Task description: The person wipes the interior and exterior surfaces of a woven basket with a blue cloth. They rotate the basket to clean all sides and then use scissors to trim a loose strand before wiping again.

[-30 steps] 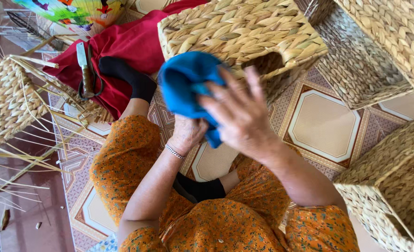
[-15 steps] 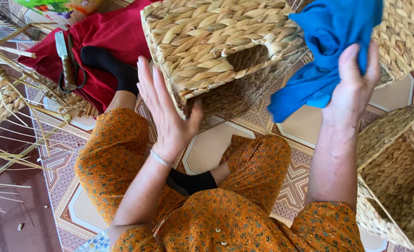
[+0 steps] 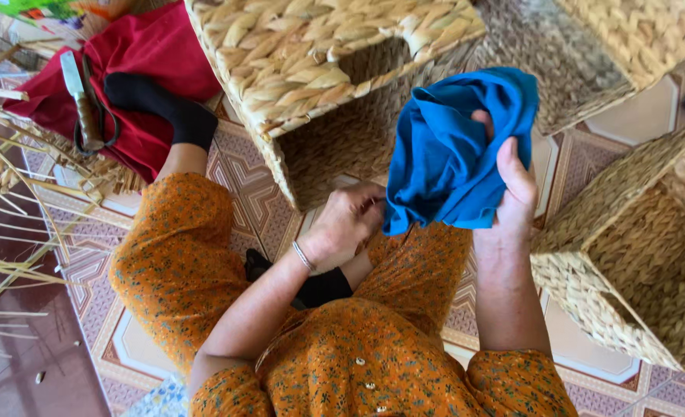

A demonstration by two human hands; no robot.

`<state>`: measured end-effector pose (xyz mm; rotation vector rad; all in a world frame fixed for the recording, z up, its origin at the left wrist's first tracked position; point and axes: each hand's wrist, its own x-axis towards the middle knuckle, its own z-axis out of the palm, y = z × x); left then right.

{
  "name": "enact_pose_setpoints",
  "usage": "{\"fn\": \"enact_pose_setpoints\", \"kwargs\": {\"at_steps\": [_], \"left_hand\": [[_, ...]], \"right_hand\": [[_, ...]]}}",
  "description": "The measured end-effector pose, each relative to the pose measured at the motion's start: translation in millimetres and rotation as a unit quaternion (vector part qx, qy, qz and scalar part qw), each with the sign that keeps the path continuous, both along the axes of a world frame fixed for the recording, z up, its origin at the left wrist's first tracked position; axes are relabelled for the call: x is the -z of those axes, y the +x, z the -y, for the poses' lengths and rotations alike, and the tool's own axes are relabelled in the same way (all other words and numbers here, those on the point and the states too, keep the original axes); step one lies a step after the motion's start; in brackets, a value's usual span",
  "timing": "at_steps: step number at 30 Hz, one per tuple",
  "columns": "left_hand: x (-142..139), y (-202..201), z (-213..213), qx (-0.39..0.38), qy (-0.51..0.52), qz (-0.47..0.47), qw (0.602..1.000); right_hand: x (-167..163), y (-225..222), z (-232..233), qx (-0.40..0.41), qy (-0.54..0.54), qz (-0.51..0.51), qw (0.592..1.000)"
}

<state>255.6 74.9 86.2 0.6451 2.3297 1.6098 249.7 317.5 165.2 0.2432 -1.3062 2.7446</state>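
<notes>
While the right hand (image 3: 512, 197) clutches the bunched blue cloth (image 3: 454, 150), the left hand (image 3: 346, 224) pinches its lower edge.

The blue cloth (image 3: 454, 154) is soft, matt fabric; the woven basket (image 3: 311, 54) is rough, dry fibre (coarsely braided); the floor (image 3: 628, 116) tiles look smooth.

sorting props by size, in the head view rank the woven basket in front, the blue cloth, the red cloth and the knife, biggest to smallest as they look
1. Woven basket, though cut off by the frame's top.
2. Blue cloth and red cloth look much alike; the blue one is bunched in the right hand nearer the camera, so no ranking.
3. Knife, clearly smallest.
</notes>
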Motion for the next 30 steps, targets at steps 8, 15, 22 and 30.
{"fn": "enact_pose_setpoints", "kwargs": {"at_steps": [8, 15, 22, 30], "left_hand": [[14.5, -23.9, 1.3, 0.009, 0.135, 0.059, 0.989], [5.0, -48.4, -9.2, 0.017, 0.017, 0.116, 0.993], [-36.9, -29.5, 13.7, 0.111, 0.223, 0.161, 0.955], [-56.0, -34.1, -1.6, 0.133, 0.262, 0.262, 0.919]], "right_hand": [[28.1, 4.0, 4.3, -0.079, -0.051, 0.013, 0.996], [-4.3, -2.3, -17.2, -0.058, 0.17, -0.066, 0.981], [24.6, -36.8, -68.6, 0.099, 0.617, 0.108, 0.773], [93.5, -12.5, -31.3, -0.166, 0.24, -0.016, 0.956]]}}
